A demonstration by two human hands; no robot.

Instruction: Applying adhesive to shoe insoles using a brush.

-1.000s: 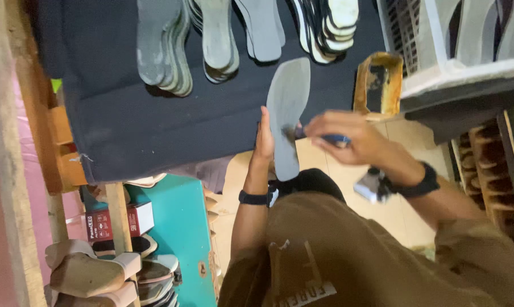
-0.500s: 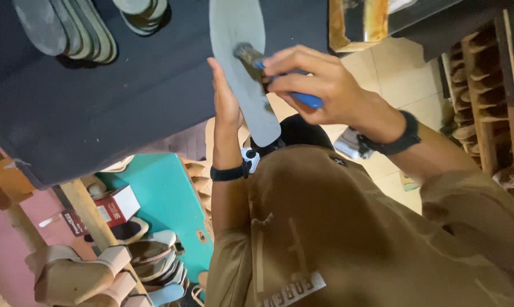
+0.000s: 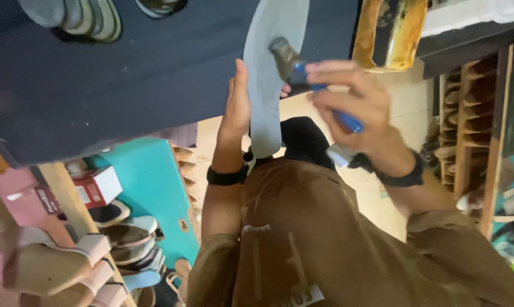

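My left hand point(image 3: 236, 105) holds a long grey shoe insole point(image 3: 268, 85) upright by its left edge, in front of a dark blue table top point(image 3: 154, 68). My right hand point(image 3: 356, 111) grips a brush with a blue handle point(image 3: 319, 91). The brush's dark bristle head touches the upper face of the insole. Both wrists carry black bands. My brown shirt fills the lower middle of the view.
Several grey insoles point(image 3: 81, 20) lie in a pile on the dark table at top left. A yellow-stained container point(image 3: 390, 31) sits at top right. A teal stool point(image 3: 149, 187), a red box point(image 3: 98, 187) and stacked sandals point(image 3: 58, 261) are at lower left. Wooden shelves point(image 3: 467, 131) stand at right.
The view has drifted so the table and insoles slid up and left. The brush moved along the insole's upper part, while my left hand kept its hold.
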